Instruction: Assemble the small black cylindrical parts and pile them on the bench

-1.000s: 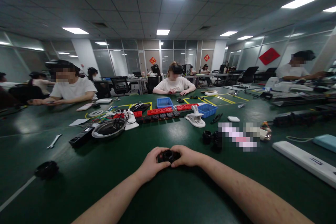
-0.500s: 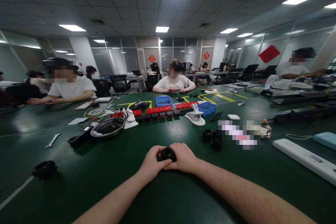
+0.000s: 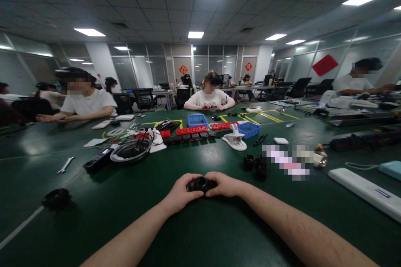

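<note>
Both hands are meeting over the green table [image 3: 200, 233], gripping 1 small black ring-shaped part [image 3: 201, 184] between them. The left hand [image 3: 181, 192] is curling its fingers around the part's left side, and the right hand [image 3: 224, 185] is closing over its right side, thumbs pressing near the top. The part is sitting just above the table surface, held between the 2 sets of fingertips, with its round opening facing up toward the camera.

Just beyond the right hand and slightly to its right, a cluster of similar black cylindrical parts [image 3: 255, 164] is standing on the table. Far to the left of the left hand, another black round part [image 3: 56, 198] is lying alone near a white line. Ahead of the left hand, a round metal dish [image 3: 130, 151] is resting beside a black power strip [image 3: 97, 160], and a wrench [image 3: 66, 164] is lying further left. Straight ahead of both hands, a row of red and black sockets [image 3: 191, 133] is stretching across, with 2 blue bins [image 3: 247, 129] behind it. A long white strip [image 3: 363, 192] is lying well to the right of the right hand. Other people are sitting at the far edge.
</note>
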{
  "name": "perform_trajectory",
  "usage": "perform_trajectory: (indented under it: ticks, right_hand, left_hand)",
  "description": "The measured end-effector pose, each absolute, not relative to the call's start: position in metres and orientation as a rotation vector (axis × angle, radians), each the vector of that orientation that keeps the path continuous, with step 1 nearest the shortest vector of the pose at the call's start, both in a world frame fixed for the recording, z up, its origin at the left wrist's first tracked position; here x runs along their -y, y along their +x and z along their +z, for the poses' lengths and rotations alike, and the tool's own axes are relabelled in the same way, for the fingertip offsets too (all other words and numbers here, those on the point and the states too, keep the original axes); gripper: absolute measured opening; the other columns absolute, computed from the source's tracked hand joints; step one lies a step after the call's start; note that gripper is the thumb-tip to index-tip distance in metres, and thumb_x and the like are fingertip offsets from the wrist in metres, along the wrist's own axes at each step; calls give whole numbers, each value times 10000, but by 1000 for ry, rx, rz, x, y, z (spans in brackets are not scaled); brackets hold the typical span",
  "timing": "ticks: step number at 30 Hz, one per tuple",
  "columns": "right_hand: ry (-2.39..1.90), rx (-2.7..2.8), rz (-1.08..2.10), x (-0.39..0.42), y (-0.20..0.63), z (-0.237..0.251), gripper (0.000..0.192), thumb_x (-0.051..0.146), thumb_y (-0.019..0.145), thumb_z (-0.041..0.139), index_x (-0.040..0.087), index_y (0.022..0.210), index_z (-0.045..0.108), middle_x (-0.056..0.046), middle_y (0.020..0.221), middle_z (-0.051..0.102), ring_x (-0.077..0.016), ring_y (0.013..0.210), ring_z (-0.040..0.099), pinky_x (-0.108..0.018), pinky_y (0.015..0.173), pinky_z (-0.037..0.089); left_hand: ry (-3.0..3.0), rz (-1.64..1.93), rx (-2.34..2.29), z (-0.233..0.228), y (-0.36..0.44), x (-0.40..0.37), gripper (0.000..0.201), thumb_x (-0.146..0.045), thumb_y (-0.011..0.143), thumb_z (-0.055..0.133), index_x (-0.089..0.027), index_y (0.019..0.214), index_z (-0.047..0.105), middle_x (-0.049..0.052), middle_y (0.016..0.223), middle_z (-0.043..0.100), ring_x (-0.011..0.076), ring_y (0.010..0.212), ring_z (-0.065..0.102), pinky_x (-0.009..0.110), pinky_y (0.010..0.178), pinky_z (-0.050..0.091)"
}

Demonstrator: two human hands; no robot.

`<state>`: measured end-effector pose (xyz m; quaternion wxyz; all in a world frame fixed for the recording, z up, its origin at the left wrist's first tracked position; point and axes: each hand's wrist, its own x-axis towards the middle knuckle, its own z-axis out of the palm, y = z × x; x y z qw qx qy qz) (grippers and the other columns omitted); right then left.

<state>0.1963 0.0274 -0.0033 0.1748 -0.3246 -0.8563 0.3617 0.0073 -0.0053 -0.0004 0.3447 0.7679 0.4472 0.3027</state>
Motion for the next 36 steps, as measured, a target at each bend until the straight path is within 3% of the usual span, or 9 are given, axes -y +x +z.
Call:
perform_trajectory:
  ticks: [8,13,18,24,30,36]
  right_hand:
    - [-1055,2398,916,-26,194,-9,342,313,544,689,151,778,499,36,706,483,-105,644,444,-189,525,322]
    - [-1319,2343,548,-17,182,-18,403,450,519,665,165,730,473,24,680,497,-111,593,440,-196,475,270]
    - [-1465,2315,195,-6,172,-18,446,545,556,596,160,765,504,-26,725,533,-164,663,486,-255,570,317]
    - [-1111,2465,490,-9,185,-5,569,507,555,635,198,1014,500,-42,908,533,-191,815,496,-290,698,369]
    - [-955,2538,772,-23,196,-4,322,321,646,625,164,918,553,-21,883,529,-168,822,486,-263,712,381]
    - [-929,2535,875,-24,197,0,274,256,644,628,146,885,557,-7,835,516,-144,771,482,-237,671,381]
  left_hand:
    - [1926,888,-1184,-16,10,1,406,-258,579,663,-179,964,563,34,874,562,178,779,516,274,680,396]
    - [1921,983,-1375,-21,17,5,360,-265,551,669,-161,882,567,26,802,548,173,726,511,275,645,394]
    - [1960,1001,-1502,-16,19,9,336,-295,561,655,-160,852,556,23,795,524,178,726,494,282,648,393]
    - [2040,856,-1260,-8,11,6,355,-292,628,615,-193,963,552,18,812,514,164,725,484,244,604,386]
    - [2029,769,-1197,0,8,7,397,-307,646,602,-203,1023,534,24,863,511,151,711,477,225,571,371]
    - [2015,769,-1178,-2,8,5,404,-295,645,601,-208,1033,527,25,880,513,155,740,490,236,606,378]
